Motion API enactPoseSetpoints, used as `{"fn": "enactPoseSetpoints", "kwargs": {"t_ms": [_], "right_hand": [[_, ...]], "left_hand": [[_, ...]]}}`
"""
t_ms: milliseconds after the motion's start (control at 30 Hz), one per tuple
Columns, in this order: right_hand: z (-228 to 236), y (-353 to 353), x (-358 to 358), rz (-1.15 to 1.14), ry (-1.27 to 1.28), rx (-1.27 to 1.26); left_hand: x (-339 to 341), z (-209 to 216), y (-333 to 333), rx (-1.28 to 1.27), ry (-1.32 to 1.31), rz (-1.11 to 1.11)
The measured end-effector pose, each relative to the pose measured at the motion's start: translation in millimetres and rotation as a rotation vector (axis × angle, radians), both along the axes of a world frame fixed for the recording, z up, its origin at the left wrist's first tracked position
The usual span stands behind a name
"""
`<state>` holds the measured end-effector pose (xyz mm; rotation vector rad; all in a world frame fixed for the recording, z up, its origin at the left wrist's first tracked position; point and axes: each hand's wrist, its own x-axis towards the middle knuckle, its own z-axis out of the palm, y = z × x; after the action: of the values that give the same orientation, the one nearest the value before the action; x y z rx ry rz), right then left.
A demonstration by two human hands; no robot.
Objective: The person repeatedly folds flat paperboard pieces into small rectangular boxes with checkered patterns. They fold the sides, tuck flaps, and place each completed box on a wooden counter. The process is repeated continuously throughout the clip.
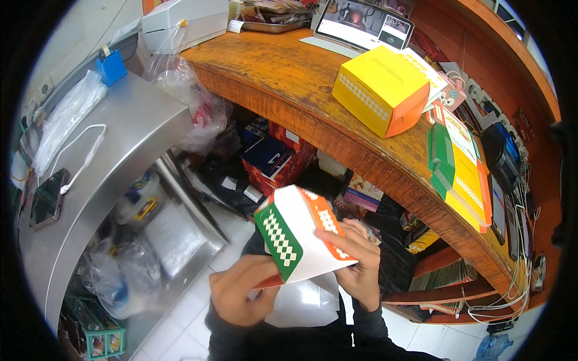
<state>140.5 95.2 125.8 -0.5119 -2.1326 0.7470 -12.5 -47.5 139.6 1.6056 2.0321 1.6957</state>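
Between my two hands, in front of my body, is a partly folded cardboard box (307, 240) with white, green and orange faces. My left hand (244, 292) is curled at its lower left corner, fingers closed on a reddish flap. On the other side, my right hand (360, 259) grips the orange side, fingers laid over the panel. White flaps (304, 304) hang open below the box. A folded yellow and orange box (385, 90) stands on the wooden counter beyond, and flat stacked box blanks (460, 171) in green, yellow and orange lie to its right.
The wooden counter (265, 66) curves across the far side, carrying a tablet (364, 27) and a white printer (183, 24). At the left, a metal table (129, 129) holds a phone (49, 198) with a white cable. Cables (524, 240) hang at the right edge.
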Motion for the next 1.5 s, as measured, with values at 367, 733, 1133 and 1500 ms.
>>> {"fn": "enactPoseSetpoints", "kwargs": {"t_ms": [367,733,1133,1500], "right_hand": [[-42.2,-43.4,-21.2,0.242,0.13,-0.303],[-33.7,-39.5,-21.4,0.222,0.667,-0.54],[-45.0,-48.0,-10.4,0.202,0.568,-0.358],[-46.8,-51.0,-9.4,0.209,0.501,-0.364]], "left_hand": [[12.9,-4.8,9.9,0.079,-0.169,0.204],[22.7,-1.9,12.8,0.074,-0.634,-0.028],[10.7,-19.3,4.5,0.212,-0.68,-0.144],[5.9,-16.8,7.4,0.118,-0.46,-0.226]]}}
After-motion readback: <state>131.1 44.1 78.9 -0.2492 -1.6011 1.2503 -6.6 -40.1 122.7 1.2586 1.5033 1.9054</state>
